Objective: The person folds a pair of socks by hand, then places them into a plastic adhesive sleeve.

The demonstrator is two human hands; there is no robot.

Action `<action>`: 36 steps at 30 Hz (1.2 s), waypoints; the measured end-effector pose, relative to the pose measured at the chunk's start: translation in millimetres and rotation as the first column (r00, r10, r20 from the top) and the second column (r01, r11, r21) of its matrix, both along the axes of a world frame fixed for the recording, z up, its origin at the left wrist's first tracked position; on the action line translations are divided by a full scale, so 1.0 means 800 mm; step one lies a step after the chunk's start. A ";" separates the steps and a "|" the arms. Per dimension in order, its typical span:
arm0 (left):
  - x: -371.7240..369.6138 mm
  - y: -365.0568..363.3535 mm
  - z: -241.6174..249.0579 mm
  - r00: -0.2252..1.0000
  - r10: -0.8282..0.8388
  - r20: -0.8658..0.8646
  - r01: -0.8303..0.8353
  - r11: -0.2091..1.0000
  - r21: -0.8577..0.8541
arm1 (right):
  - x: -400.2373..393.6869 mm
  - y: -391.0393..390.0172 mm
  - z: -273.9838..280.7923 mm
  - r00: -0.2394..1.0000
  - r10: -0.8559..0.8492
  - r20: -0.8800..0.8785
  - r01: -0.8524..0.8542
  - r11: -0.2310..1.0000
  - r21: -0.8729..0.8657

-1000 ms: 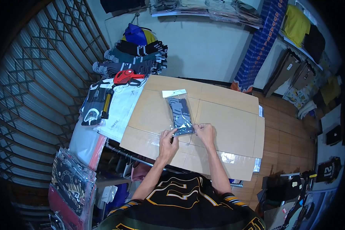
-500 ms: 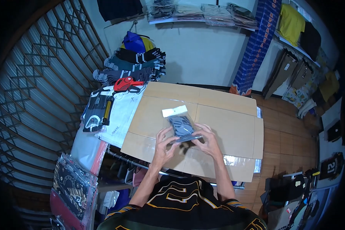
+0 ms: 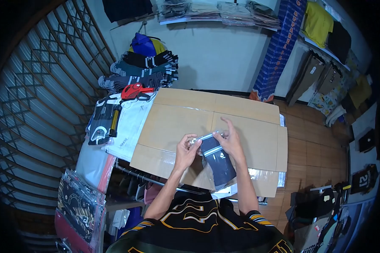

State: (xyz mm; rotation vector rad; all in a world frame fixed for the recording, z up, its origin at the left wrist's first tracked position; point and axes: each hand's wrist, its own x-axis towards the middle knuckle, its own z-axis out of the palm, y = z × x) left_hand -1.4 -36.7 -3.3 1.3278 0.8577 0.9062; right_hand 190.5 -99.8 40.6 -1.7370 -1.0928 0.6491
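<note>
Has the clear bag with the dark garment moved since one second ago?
Yes. The clear bag was lifted off the cardboard sheet and swung toward the person, past its near edge.

A flattened cardboard sheet (image 3: 240, 122) covers the table, beside what looks like white packets (image 3: 131, 122).

Both hands were up over the flattened cardboard (image 3: 240, 122) covering the table, centre of the frame. The left hand (image 3: 185, 149) pinched the top edge of a clear plastic bag (image 3: 217, 162) with a dark folded garment inside, and the right hand (image 3: 230, 141) gripped that same top edge just beside it, index finger sticking up. The bag hung down toward the bottom of the frame, lifted off the cardboard (its lower end overlapped the near edge). Upper left of the cardboard sat a red price-tag gun (image 3: 133, 90) next to a stack of dark folded clothes (image 3: 141, 71), with white packets (image 3: 128, 122) just below.
</note>
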 end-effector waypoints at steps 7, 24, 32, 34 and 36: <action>-0.003 0.004 -0.081 0.992 0.019 -0.125 -0.039 0.986 -0.161 | -0.035 -0.016 -0.087 0.900 -0.143 0.412 0.112 0.989 0.098; -0.050 0.026 -0.064 0.893 0.149 -0.425 -0.143 0.989 0.046 | -0.097 -0.038 -0.098 0.690 0.226 0.688 -0.025 0.957 -0.289; -0.048 0.018 -0.071 0.879 0.265 -0.397 -0.204 0.961 0.190 | -0.099 -0.034 -0.100 0.679 0.234 0.696 -0.020 0.953 -0.301; -0.046 0.017 -0.069 0.867 0.296 -0.402 -0.210 0.947 0.244 | -0.100 -0.034 -0.099 0.659 0.237 0.714 -0.005 0.951 -0.310; -0.046 0.015 -0.066 0.866 0.304 -0.396 -0.236 0.949 0.211 | -0.100 -0.034 -0.099 0.667 0.241 0.705 -0.009 0.949 -0.316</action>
